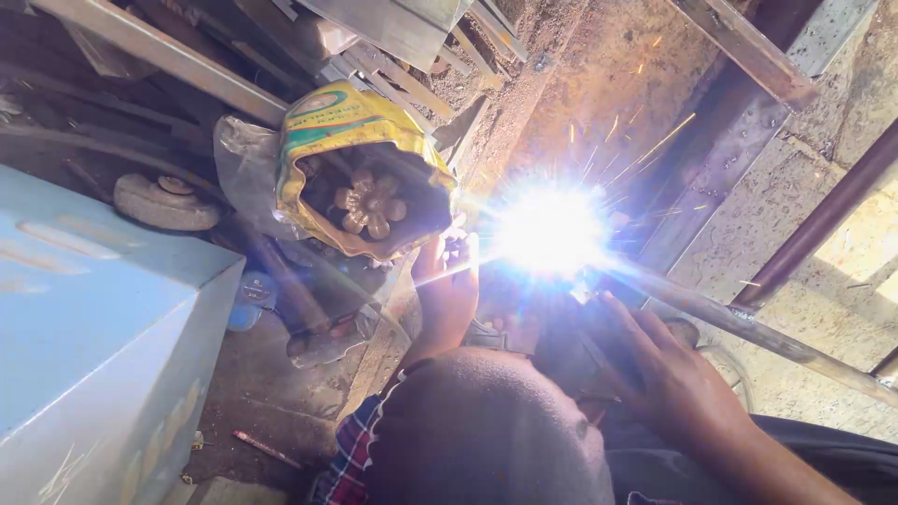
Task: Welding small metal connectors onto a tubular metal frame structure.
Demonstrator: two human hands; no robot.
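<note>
My right hand grips a dark welding holder, arc glaring against the long grey steel pipe. Left hand curls near the glare; its hold I cannot tell. Pipe looks heavy, stiff, hot; grab far end.

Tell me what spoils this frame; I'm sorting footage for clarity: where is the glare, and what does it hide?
Head view: a white welding flare blows out the centre, with streaks and sparks spreading outwards; it washes over the left hand and the pipe by the right hand; a blurred head blocks the bottom; corners lie in shadow.
</note>
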